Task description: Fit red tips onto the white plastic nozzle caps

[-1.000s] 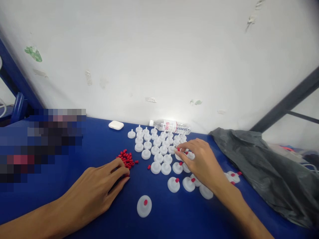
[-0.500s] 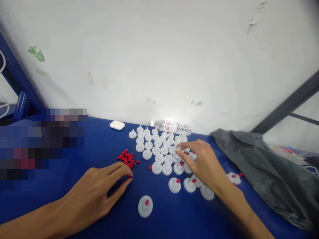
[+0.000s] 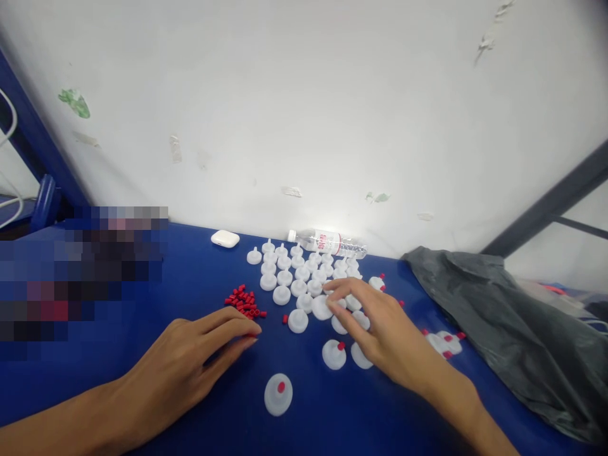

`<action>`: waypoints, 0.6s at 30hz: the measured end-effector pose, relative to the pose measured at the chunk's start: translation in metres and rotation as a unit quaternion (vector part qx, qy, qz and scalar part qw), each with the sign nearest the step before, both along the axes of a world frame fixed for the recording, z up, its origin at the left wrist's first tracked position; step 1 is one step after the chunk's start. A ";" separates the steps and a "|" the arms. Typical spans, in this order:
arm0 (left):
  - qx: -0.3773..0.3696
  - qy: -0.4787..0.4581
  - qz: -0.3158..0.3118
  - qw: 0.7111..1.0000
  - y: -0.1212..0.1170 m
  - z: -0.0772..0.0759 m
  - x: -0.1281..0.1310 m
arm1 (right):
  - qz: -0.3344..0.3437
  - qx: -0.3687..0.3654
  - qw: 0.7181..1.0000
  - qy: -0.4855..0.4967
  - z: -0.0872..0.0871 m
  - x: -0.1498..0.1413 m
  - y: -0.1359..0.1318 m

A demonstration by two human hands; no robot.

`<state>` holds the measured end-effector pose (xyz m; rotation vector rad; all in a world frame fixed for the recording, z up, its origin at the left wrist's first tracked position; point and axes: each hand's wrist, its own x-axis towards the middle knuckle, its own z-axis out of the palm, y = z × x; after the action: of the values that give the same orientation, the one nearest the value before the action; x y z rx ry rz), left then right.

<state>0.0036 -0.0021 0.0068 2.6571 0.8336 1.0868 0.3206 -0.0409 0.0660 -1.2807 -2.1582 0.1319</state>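
My left hand (image 3: 190,358) rests low on the blue surface, thumb and fingertips pinched on a small red cap, of which only a sliver shows. A heap of similar red caps (image 3: 244,301) lies just beyond those fingers. My right hand (image 3: 375,320) pinches the spout of a white spouted lid (image 3: 322,308), tilted with its round base towards me. Around it stand several other white spouted lids (image 3: 298,288), mostly spout up. One lid with a red cap on its spout (image 3: 278,396) lies in front, between my hands; another (image 3: 334,354) is nearer my right hand.
A clear plastic bottle (image 3: 327,242) lies against the wall behind the lids. A white case (image 3: 225,239) sits to its left. At right, a dark plastic bag (image 3: 498,335) covers the edge, with several red-capped lids (image 3: 444,343) beside it. Part of the left side is pixelated.
My right hand has drawn a white spouted lid out of the group, slightly towards me and to the left. My left hand keeps its pinch, shifting only slightly.
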 end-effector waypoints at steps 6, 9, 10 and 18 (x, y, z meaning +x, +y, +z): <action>0.066 0.006 0.016 0.998 -0.002 0.000 0.001 | 0.050 0.009 0.998 0.045 -0.002 -0.018 -0.010; 0.081 0.007 -0.003 0.997 -0.005 0.001 0.001 | 0.093 0.065 0.993 0.007 -0.006 -0.030 -0.011; 0.088 0.006 -0.002 0.996 -0.006 0.002 0.002 | 0.103 0.082 0.991 -0.006 -0.007 -0.034 -0.011; 0.123 -0.012 -0.023 0.992 -0.009 0.002 0.007 | 0.121 0.202 0.968 -0.087 -0.021 -0.052 -0.006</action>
<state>0.0102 -0.0115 0.0090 2.8380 0.6693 1.2830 0.2689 -0.0467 0.0449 -0.8202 -2.3294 -0.3174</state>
